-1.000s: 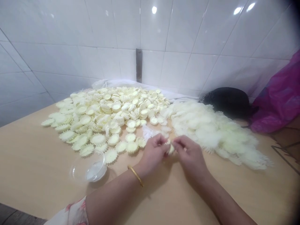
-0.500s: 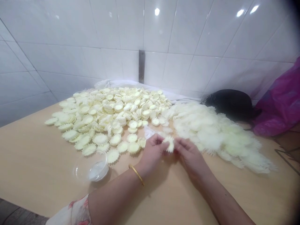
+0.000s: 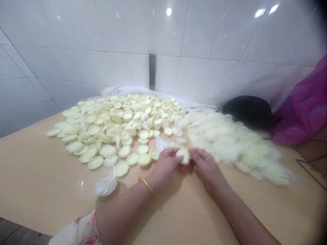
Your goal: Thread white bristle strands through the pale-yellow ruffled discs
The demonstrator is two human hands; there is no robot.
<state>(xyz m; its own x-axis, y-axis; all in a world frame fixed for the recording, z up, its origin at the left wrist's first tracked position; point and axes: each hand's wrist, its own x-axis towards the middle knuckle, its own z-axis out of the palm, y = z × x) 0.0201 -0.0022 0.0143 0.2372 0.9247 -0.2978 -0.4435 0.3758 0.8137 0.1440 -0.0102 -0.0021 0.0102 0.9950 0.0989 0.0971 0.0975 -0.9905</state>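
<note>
A small pale yellow disc with a toothed, petal-like edge (image 3: 184,156) is pinched between the thumb and fingers of my left hand (image 3: 165,164), its face turned towards me. My right hand (image 3: 206,167) is closed at the disc's right edge, thumb and fingertips together; whether it grips the disc or something small, I cannot make out. Beyond my left hand spreads a large heap of thicker toothed discs (image 3: 112,126), many cupped or stacked. Past my right hand lies a pile of thin, whitish, see-through toothed sheets (image 3: 230,143).
A clear plastic bowl with something white inside (image 3: 106,183) stands left of my left forearm. Crumpled white material (image 3: 161,143) lies just beyond my hands. At the back right are a black rounded item (image 3: 246,110) and a magenta bag (image 3: 301,109), before the tiled wall (image 3: 199,37).
The disc has turned so that more of its round face shows. My right fingertips have drawn slightly away from its middle. The whole view has shifted a little.
</note>
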